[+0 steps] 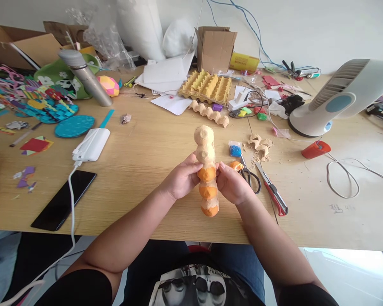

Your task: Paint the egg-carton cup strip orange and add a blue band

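A strip of egg carton cups (205,151) stands out over the table between my two hands, its near cups covered in orange and its far cups bare and pale. My left hand (187,176) grips its left edge, thumb on top. From the other side my right hand (232,182) pinches the right edge near the middle. Close by my right hand lie a piece of orange clay (236,165), black-handled scissors (252,176) and a red utility knife (272,191). A blue clay packet (235,150) sits just beyond them.
Carton scraps (260,144) and another cut strip (209,113) lie farther back, before a yellow egg tray (206,87). A white fan (335,97) and red cup (315,149) stand right. Leftward are a power bank (91,144), a phone (64,199) and a steel bottle (89,80).
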{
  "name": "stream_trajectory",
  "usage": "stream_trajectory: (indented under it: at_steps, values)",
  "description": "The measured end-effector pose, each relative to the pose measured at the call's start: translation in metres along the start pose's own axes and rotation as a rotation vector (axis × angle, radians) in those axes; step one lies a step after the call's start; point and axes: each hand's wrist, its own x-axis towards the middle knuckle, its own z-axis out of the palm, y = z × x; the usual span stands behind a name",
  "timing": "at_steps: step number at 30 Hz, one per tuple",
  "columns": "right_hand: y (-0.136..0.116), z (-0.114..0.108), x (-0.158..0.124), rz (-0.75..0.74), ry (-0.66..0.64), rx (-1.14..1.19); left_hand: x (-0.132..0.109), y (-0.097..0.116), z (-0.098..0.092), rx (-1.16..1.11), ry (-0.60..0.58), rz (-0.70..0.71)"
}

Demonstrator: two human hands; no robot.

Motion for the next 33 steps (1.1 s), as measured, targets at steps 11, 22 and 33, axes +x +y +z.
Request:
stream_trajectory:
  at_steps: [11,22,33]
  values:
    - [0.0015,0.0017,-0.0011,0.012,-0.002,0.080,0.0015,-0.0009,0.0024,0.016,-0.001,0.004]
    - [0.0054,0.0005,0.0034,0.038,0.069,0.172,-0.0020,0.0036,0.0017,0.015,-0.008,0.020]
    - [0.0069,0.0011,0.0009,-0.090,0.062,0.103,-0.0033,-0.0049,0.0042,0.142,0.049,0.185]
